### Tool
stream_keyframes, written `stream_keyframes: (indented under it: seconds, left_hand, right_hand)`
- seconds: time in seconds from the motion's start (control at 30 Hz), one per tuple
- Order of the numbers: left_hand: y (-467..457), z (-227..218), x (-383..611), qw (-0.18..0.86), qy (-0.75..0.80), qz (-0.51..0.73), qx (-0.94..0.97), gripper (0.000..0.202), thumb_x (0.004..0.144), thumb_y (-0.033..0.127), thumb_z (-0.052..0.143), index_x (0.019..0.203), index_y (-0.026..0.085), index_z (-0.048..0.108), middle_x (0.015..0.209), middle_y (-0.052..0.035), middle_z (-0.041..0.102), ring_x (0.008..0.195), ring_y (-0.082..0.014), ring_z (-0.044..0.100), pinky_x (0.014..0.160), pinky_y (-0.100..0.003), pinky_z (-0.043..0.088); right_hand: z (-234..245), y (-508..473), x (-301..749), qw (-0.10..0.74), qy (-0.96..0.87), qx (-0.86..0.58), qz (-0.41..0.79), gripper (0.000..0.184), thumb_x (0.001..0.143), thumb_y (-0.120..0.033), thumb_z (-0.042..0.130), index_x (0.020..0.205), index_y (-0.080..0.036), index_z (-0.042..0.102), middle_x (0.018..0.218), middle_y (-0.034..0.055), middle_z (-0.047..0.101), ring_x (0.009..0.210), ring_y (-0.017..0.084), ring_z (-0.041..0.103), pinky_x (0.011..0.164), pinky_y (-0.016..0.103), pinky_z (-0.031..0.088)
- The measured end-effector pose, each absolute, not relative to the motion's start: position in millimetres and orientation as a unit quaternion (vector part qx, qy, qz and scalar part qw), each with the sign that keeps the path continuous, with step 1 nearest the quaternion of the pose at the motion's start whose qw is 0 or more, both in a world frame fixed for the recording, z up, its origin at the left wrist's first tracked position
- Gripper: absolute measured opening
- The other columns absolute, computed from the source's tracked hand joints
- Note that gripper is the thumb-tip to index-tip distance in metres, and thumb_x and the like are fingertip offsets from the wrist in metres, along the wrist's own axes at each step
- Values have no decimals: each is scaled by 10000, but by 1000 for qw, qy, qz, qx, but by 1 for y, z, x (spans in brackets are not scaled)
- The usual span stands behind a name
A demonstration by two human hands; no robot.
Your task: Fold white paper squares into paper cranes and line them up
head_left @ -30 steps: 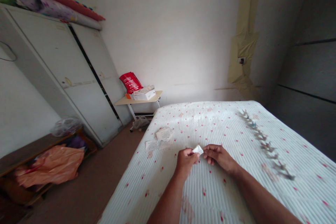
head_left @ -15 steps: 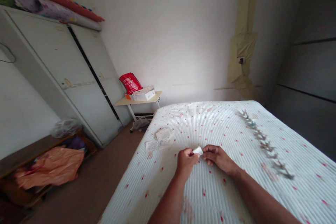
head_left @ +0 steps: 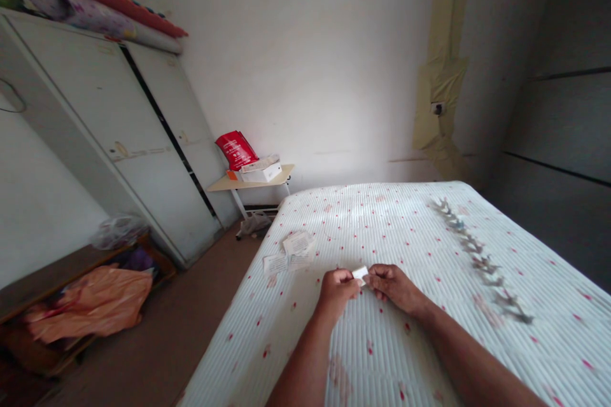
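A small folded piece of white paper (head_left: 360,275) is held just above the bed, between my two hands. My left hand (head_left: 338,290) pinches its left end with thumb and fingers. On the other side, the fingertips of my right hand (head_left: 392,286) are closed on the paper's right edge. Several printed paper sheets (head_left: 296,245) lie on the bed to the left. Along the right side runs a row of small folded paper figures (head_left: 484,265), several of them, too blurred to make out their exact shape.
The bed (head_left: 372,343) has a white ribbed cover with red dots. Beyond its far left corner stands a small table (head_left: 222,184) with a red bag (head_left: 237,150) and a white box (head_left: 261,172). A grey cabinet (head_left: 95,114) and an orange plastic bag (head_left: 93,305) are at left.
My right fingertips have come in against the right edge of the paper, where a small gap showed before. The paper has turned slightly. My left hand stays nearly in place.
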State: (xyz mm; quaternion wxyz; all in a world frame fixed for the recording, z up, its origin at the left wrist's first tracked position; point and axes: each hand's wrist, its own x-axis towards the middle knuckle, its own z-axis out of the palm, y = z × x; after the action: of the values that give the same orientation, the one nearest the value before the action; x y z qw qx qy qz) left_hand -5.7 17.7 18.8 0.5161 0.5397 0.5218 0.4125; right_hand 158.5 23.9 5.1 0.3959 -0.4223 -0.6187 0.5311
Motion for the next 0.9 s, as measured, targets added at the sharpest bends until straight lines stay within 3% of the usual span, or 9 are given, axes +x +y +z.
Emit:
stream_keyframes:
  seconds: [0.17, 0.47, 0.9]
  left_hand:
    - [21, 14, -10, 522, 502, 388, 570, 362, 634, 481, 591, 602, 121, 603, 546, -23, 569, 467, -91, 462, 476, -217, 356]
    - [21, 13, -5, 531, 505, 409, 544, 390, 635, 504, 604, 657, 115, 612, 539, -3, 559, 429, -67, 416, 446, -208, 306]
    - [21, 8, -1, 499, 515, 451, 532, 242, 610, 369, 623, 577, 137, 562, 488, 26, 505, 451, -71, 410, 455, -203, 308]
  right_hand:
    - [3, 26, 160, 405, -588, -421, 559, 426, 685, -589, 612, 638, -171, 545, 490, -53, 492, 427, 75, 435, 436, 210, 335]
    - [6, 24, 155, 426, -560, -422, 572, 410, 658, -567, 643, 634, -170, 541, 500, -57, 497, 430, 72, 430, 433, 214, 324]
    - [8, 23, 153, 423, -567, -413, 573, 393, 663, -544, 651, 642, -168, 539, 504, -55, 493, 438, 69, 422, 432, 208, 319]
